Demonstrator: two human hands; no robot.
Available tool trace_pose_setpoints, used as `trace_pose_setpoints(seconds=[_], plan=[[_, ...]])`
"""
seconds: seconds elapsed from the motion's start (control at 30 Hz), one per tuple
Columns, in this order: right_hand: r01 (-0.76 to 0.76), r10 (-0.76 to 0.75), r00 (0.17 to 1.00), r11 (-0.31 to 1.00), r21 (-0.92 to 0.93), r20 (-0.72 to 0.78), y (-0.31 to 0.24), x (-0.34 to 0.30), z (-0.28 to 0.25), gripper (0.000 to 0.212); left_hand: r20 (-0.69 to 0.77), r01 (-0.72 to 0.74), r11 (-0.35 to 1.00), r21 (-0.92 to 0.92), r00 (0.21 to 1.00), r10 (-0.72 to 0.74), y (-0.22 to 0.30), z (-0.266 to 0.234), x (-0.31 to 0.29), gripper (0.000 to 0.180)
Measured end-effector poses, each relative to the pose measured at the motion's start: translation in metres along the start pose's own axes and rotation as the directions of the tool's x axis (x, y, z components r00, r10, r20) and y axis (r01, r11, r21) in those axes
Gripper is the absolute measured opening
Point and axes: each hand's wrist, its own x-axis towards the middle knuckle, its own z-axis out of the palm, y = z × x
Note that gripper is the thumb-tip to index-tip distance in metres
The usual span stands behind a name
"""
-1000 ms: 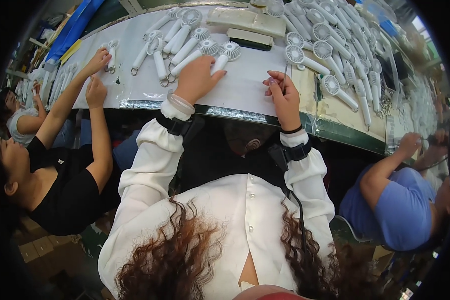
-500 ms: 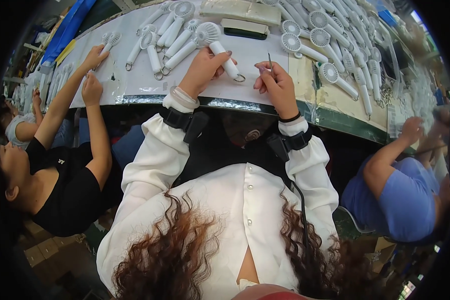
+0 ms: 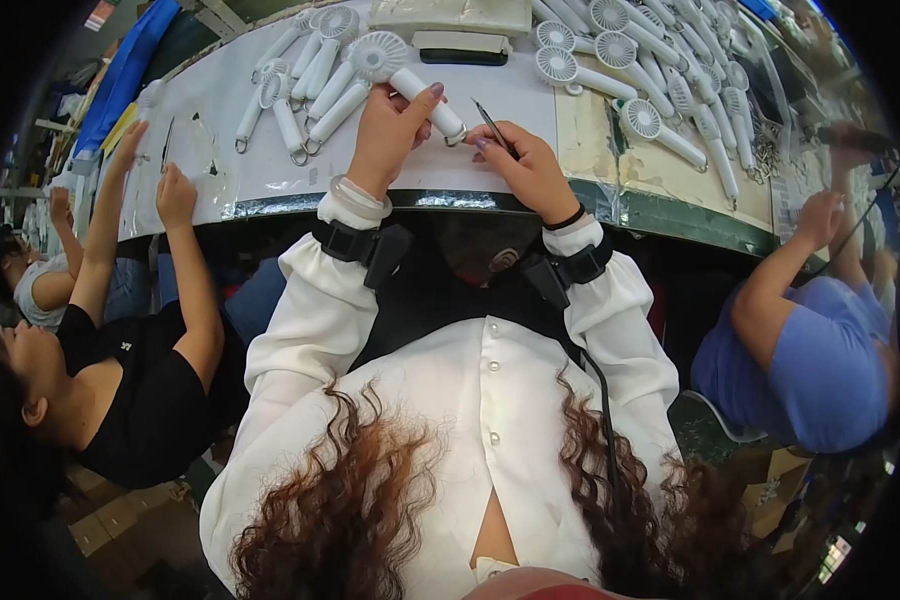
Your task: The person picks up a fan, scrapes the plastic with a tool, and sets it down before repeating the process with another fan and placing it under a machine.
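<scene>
A white handheld fan (image 3: 381, 57) is gripped by its handle in my left hand (image 3: 390, 132). The round head points up and left, and the handle end, with a small metal ring (image 3: 456, 138), slants toward my right hand (image 3: 526, 170). My right thumb and fingertips are at that ring. Also in my right hand sits a slim dark pointed tool (image 3: 492, 126), its tip up past the fingers; most of its lower end is hidden. To the left of my left hand lie several more white fans (image 3: 338, 112), some with rings on their handle ends.
A large pile of white fans (image 3: 660, 75) covers the table's right side. At the back are a dark-and-white block (image 3: 461, 49) and a pale flat package (image 3: 450, 15). One co-worker (image 3: 135, 380) sits at left, holding a pointed tool; another in blue (image 3: 815, 360) sits at right.
My right hand has moved left to the ring at the fan's handle end. The pointed tool now tilts to the left. My left hand still holds the fan.
</scene>
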Motion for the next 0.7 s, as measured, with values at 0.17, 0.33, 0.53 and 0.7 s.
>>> trace_pose_setpoints(seconds=[0.17,0.33,0.53,0.7], plan=[[-0.084,0.098,0.995,0.937,0.340,-0.024,-0.008,0.000,0.005,0.025,0.059,0.051,0.990,0.129,0.997,-0.059,-0.006,-0.003,0.001,0.039],[-0.086,0.105,0.992,0.971,0.224,-0.075,-0.009,0.000,0.004,0.030,0.022,-0.025,0.983,-0.184,0.999,0.029,-0.009,0.010,-0.008,0.031],[-0.065,0.145,0.976,0.906,0.419,-0.162,0.001,0.002,0.000,0.032,0.008,-0.080,0.993,-0.081,0.997,0.081,-0.005,0.010,-0.018,0.026],[-0.058,0.147,0.972,0.908,0.414,-0.185,0.002,0.002,0.003,0.028,0.007,-0.231,0.948,0.218,0.972,0.235,-0.007,0.011,-0.019,0.028]])
